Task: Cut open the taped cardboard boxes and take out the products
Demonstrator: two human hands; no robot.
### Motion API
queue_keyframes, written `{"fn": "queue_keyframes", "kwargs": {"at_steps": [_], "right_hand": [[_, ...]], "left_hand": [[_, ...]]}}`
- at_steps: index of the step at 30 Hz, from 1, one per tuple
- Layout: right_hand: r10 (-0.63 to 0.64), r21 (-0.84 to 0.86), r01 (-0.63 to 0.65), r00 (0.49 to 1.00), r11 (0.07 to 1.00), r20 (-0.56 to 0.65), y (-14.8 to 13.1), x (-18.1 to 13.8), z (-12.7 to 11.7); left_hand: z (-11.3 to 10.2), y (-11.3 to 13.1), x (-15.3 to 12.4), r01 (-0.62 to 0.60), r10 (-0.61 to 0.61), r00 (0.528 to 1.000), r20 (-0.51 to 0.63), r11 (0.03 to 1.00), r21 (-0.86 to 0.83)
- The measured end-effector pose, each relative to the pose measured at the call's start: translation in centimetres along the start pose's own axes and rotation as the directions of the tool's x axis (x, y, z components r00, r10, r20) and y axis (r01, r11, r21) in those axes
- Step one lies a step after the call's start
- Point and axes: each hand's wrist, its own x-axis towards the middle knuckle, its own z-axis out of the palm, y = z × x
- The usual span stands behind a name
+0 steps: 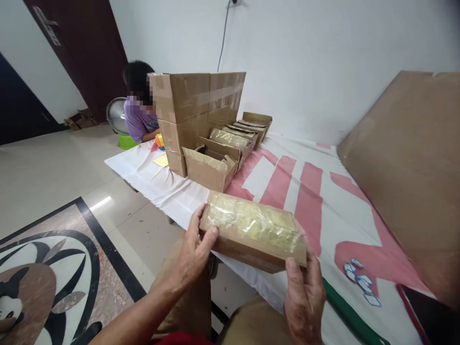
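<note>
A long cardboard box (251, 230) is held between my two hands, tilted over the near edge of the cloth-covered table. Shiny clear tape covers its upper face, with something yellowish showing through. My left hand (197, 244) grips the box's left end, thumb on the near side. At the right end, my right hand (304, 292) closes round the corner, thumb on the near face and fingers behind. Past the held box stands an open cardboard box (210, 167), flaps raised. Behind it sit several more worn open boxes (244, 136) in a row.
Taped cartons (190, 103) are stacked along the table's left side. A person in a purple shirt (140, 117) is beyond them, near a fan (117, 115). A large cardboard sheet (406, 167) stands right. A green strip-like object (350, 311) and a phone (431, 311) lie at the lower right.
</note>
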Motion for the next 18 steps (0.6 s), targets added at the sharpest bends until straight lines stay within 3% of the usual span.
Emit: {"fn": "queue_keyframes", "kwargs": {"at_steps": [2, 4, 7, 9, 13, 16, 18], "right_hand": [[0.045, -0.024, -0.046, 0.998, 0.999, -0.044, 1.5, -0.5, -1.5], [0.047, -0.019, -0.047, 0.999, 0.999, 0.005, 2.8, -0.9, -2.7], [-0.028, -0.078, 0.035, 0.996, 0.996, 0.082, 4.4, -0.6, -5.2], [-0.098, -0.215, 0.113, 0.992, 0.97, 0.076, 5.6, 0.1, -7.5], [-0.271, -0.592, 0.295, 0.954, 0.75, 0.131, 9.2, 1.6, -12.1], [-0.273, -0.736, 0.366, 0.929, 0.57, 0.25, 11.5, 2.2, -13.8], [-0.238, -0.77, 0.382, 0.924, 0.512, 0.3, 12.4, 2.4, -13.9]], "left_hand": [[0.9, -0.5, -1.1, 0.059, -0.061, 0.996, 0.069, 0.997, 0.04], [1.3, -1.5, -1.2, 0.102, -0.105, 0.99, 0.096, 0.994, 0.041], [1.0, -2.8, -0.2, 0.098, -0.095, 0.992, 0.077, 0.995, -0.028], [0.4, -3.1, 0.9, 0.063, -0.06, 0.997, 0.059, 0.996, -0.06], [-0.4, -2.6, 3.4, -0.093, 0.098, 0.994, 0.051, 0.992, -0.083], [0.0, -2.4, 5.1, -0.18, 0.204, 0.965, 0.164, 0.972, -0.152], [0.6, -2.6, 5.7, -0.157, 0.21, 0.941, 0.264, 0.965, -0.209]]}}
